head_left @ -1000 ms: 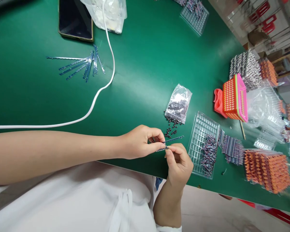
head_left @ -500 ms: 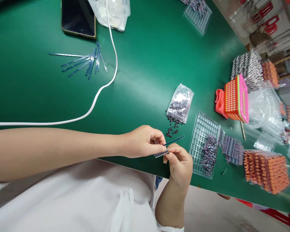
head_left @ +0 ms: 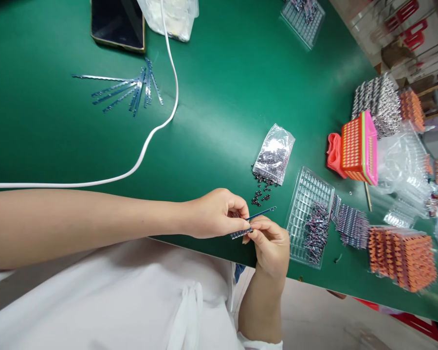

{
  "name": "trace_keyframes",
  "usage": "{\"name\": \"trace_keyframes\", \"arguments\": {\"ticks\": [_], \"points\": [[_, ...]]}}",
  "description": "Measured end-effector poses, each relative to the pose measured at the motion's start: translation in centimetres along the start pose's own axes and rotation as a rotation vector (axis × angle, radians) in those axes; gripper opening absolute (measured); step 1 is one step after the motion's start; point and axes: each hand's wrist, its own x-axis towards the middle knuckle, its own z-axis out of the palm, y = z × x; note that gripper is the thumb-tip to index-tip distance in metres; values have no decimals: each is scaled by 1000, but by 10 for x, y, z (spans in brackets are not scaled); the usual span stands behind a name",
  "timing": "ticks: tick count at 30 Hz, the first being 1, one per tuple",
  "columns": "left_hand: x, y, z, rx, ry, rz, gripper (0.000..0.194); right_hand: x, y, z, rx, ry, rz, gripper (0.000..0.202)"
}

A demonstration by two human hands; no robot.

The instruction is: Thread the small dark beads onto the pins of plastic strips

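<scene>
My left hand is closed on narrow blue strips near the table's front edge. One blue strip pokes out past the fingertips to the upper right; another short strip with a toothed-looking edge shows below the thumb. My right hand meets it from the right, thumb and forefinger pinched at the strips' end. Whatever small piece lies in that pinch is hidden. Just beyond the hands, small dark beads lie spilled at the mouth of a clear plastic bag.
Right of my hands lies a clear compartment tray with a heap of thin pieces. Beyond are orange stacks, an orange basket and a grey stack. More blue strips, a phone and a white cable are leftward.
Both hands hold nearly the same pose, with the strips shifted very slightly left. The whole view has moved a little.
</scene>
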Motion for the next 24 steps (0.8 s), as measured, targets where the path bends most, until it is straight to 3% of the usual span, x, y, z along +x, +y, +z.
{"name": "trace_keyframes", "arguments": {"ticks": [24], "points": [[0, 0, -3, 48, -17, 21, 18, 2, -3, 4, -35, 20, 53, 8]]}}
